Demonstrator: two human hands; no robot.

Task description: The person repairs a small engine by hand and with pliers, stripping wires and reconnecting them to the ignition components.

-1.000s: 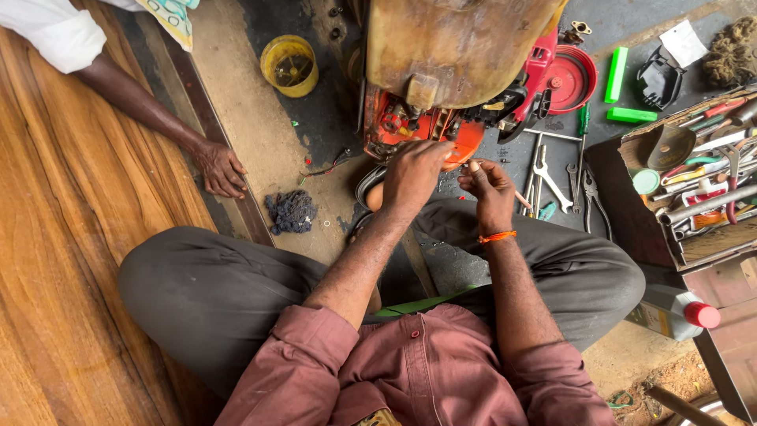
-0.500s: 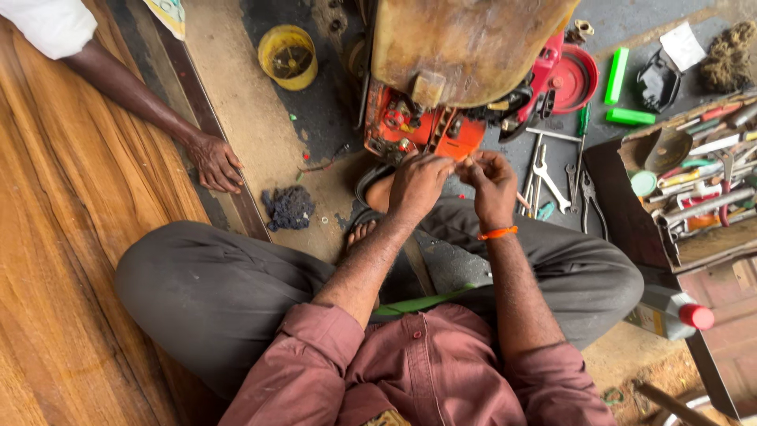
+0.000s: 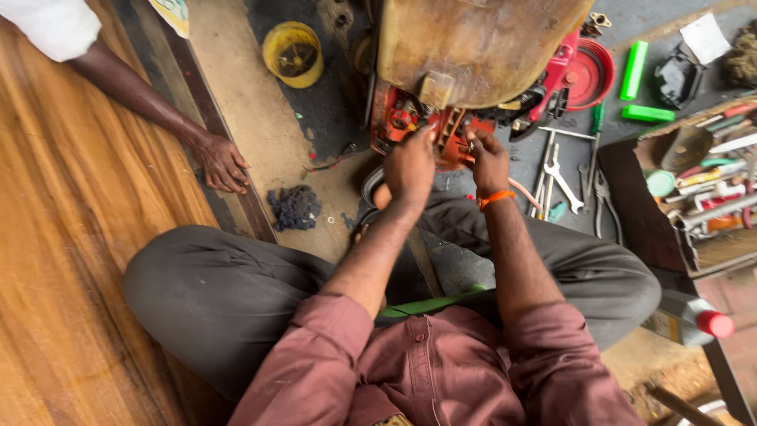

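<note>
Head view: we have both arms stretched forward, left hand (image 3: 410, 164) and right hand (image 3: 489, 162) side by side, fingers curled onto the red engine block (image 3: 410, 118) under the rusty tank (image 3: 473, 47). Fingertips are buried in the parts, so we cannot tell what they pinch. Right wrist wears an orange band (image 3: 495, 198). Wrenches (image 3: 561, 177) lie just right; another person's hand (image 3: 221, 162) rests on the wooden plank's edge, well left.

A repair workshop: loose steel spanners (image 3: 561, 175) lie on the grimy floor beside an open brown toolbox (image 3: 694, 189) and a red engine housing (image 3: 418, 126).
</note>
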